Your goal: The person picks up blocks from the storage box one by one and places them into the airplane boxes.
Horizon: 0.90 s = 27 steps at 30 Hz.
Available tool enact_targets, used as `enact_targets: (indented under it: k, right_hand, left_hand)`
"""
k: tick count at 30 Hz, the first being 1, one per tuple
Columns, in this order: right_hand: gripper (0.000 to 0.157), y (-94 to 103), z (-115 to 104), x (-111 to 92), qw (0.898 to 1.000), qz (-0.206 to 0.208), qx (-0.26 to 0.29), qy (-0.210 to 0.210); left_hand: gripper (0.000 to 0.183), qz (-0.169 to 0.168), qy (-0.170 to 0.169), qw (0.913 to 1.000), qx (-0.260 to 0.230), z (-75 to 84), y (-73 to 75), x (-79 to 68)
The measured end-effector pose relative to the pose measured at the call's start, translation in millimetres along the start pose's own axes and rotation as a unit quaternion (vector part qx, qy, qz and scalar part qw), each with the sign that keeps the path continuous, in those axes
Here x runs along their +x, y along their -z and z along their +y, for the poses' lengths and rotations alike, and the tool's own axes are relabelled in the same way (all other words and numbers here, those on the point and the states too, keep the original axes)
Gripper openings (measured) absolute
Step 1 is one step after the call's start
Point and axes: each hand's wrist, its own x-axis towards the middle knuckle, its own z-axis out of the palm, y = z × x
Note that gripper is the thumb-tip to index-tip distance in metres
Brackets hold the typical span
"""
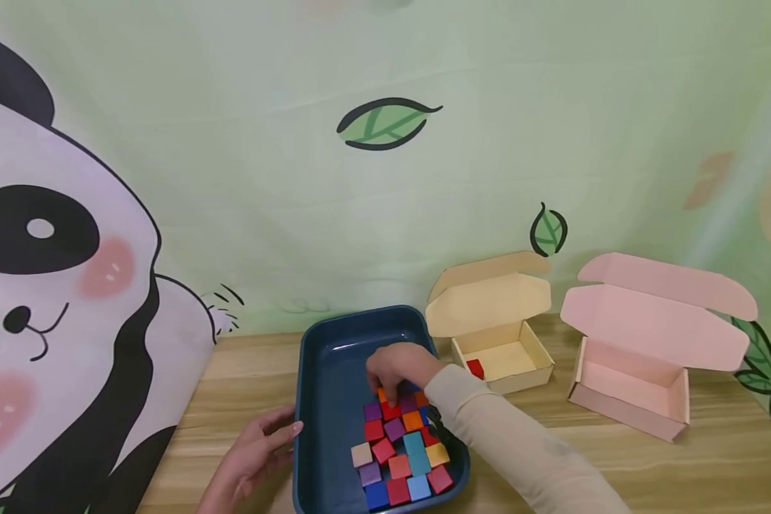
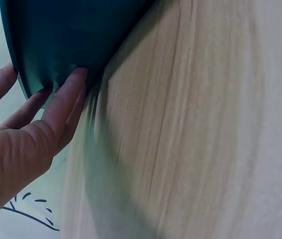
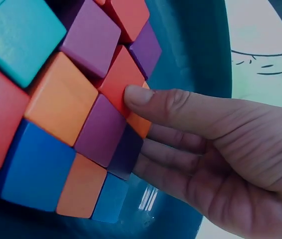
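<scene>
A dark blue tray [image 1: 334, 421] holds many coloured cubes, most of them in its near right part. My right hand [image 1: 403, 365] reaches down into it at the far edge of the cubes. In the right wrist view, the thumb of my right hand [image 3: 215, 144] presses a red cube [image 3: 120, 73]; the other fingers are behind an orange cube [image 3: 140, 124] and a purple one [image 3: 101, 130], tips partly hidden. My left hand [image 1: 257, 451] touches the tray's left side from outside, thumb tip at the rim. In the left wrist view its fingers rest fairly straight against the outer wall [image 2: 66, 40].
Right of the tray stands an open cream box [image 1: 520, 378] with a red cube [image 1: 475, 368] inside at its left. Further right is an open pink box [image 1: 630, 407], lid raised. A printed cloth [image 1: 263, 178] hangs behind the wooden table [image 1: 250, 371].
</scene>
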Motion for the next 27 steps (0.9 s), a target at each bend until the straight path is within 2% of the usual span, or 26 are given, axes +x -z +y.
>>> enact_targets:
  k: [10,20,27]
  right_hand:
    - [0.030,3.9,-2,-6,1.000,0.012,0.000,-0.004]
    - [0.025,-3.0,-5,-15,0.997,0.072,0.002,0.012]
    - [0.028,12.6,3,-27,0.995,0.091,-0.005,0.039]
  left_hand:
    - [0.066,0.009,-0.004,1.0000,-0.002,1.8,-3.4,0.8]
    - [0.067,0.023,0.009,0.9997,-0.002,0.5,-3.7,-0.9]
    - [0.066,0.015,-0.006,0.9998,-0.015,-0.9,-1.9,-2.3]
